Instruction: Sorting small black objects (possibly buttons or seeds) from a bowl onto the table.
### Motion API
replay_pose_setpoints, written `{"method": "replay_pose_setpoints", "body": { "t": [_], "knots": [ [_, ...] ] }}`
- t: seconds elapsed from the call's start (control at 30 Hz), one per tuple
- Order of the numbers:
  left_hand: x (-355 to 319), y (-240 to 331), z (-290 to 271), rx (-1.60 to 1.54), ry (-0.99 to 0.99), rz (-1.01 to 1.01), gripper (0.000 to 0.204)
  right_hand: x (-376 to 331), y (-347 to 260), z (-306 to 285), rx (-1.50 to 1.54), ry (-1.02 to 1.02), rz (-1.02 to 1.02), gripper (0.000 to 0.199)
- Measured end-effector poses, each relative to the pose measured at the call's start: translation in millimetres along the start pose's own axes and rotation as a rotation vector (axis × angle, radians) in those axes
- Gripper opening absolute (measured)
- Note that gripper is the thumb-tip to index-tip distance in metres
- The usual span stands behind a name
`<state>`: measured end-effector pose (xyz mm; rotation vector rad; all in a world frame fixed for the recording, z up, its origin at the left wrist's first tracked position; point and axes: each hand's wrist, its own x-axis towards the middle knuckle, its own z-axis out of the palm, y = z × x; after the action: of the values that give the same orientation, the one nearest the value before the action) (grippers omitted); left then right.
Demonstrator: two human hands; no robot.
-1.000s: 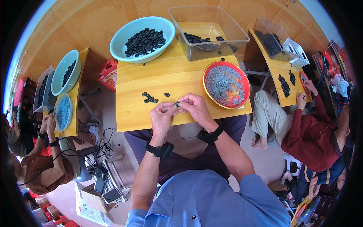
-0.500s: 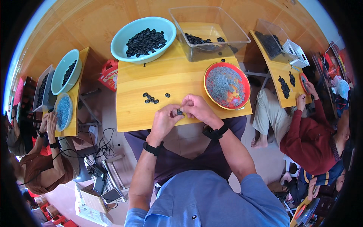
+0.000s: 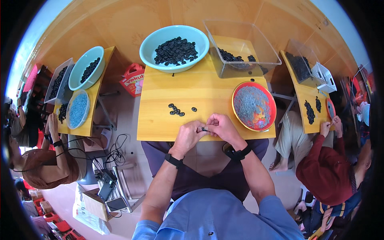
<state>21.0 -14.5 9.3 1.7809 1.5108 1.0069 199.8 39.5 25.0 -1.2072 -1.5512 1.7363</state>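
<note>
Close together at the table's near edge, both my hands pinch one small black oval piece, mostly covered by the fingertips. My left hand grips it from the left, and my right hand has thumb and fingers closed on its right side. Just beyond my left hand lies a loose group of similar black pieces, with a single one apart from them. Right of my right hand stands a round red tray with a yellow rim, holding a heap of thin grey bits.
At the back of the wooden table are a pale green basin of black pieces and a clear plastic box with more. Co-workers sit at side tables left and right. Cables and a metal stand are at lower left.
The whole view has shifted, so the table sits further right and lower. My hands stay pinched together on the small black piece, which shows at a different angle between the fingertips.
</note>
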Motion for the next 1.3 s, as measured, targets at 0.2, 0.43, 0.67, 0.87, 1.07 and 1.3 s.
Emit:
{"method": "replay_pose_setpoints", "body": {
  "t": [0.2,0.43,0.67,0.87,1.07,1.3],
  "knots": [
    [-1.0,3.1,1.6,-0.050,0.025,0.012,0.024,-1.5,-3.6,-1.7,-0.026,-0.021,-0.022,0.009],
    [-9.9,-0.9,3.4,-0.055,0.037,0.072,0.021,-6.5,-1.1,1.0,-0.075,-0.055,0.022,0.008],
    [-5.4,1.3,-1.3,-0.038,0.042,0.038,0.024,1.5,-3.0,-8.1,-0.005,-0.101,0.023,0.007],
    [-2.4,0.9,0.7,-0.045,-0.001,0.009,0.030,3.9,1.9,-12.4,0.047,-0.115,0.030,0.008],
    [-3.1,3.0,2.7,-0.050,-0.024,0.000,0.031,0.6,4.6,-11.1,0.057,-0.062,0.011,0.008],
    [-4.0,-0.1,4.7,-0.037,-0.027,-0.026,0.027,-4.8,2.2,-5.6,0.027,-0.041,0.028,0.008]
  ]
}}
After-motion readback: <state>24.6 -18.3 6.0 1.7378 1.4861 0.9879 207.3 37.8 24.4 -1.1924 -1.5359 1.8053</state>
